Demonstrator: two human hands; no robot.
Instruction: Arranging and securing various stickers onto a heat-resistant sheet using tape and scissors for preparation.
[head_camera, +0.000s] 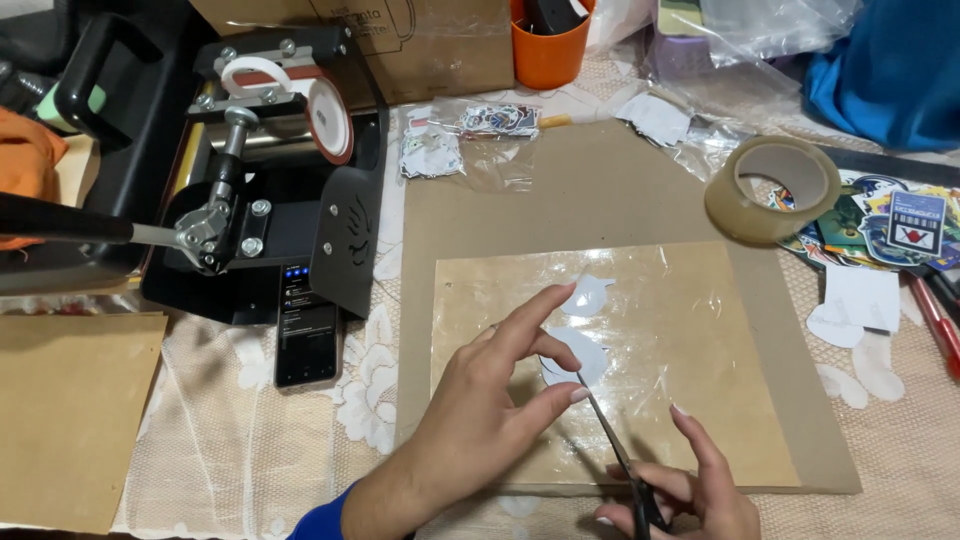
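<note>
Two hands: both at work over the clear plastic sheet (640, 330) on the brown card (600, 200).
Press machine (270, 160): black, far left, white ring in its clamp.
Orange cup (548, 50): holds dark items, too hidden to tell.
Tape roll (772, 190): tilted, at the card's right edge.
Phone (306, 330): flat beside the machine.
Left hand (480, 420): fingers spread, tips pinning the white cutout (580, 355) on the sheet.
Right hand (690, 495): fingers clenched around the scissors (615, 450), blade tip at the cutout.
</note>
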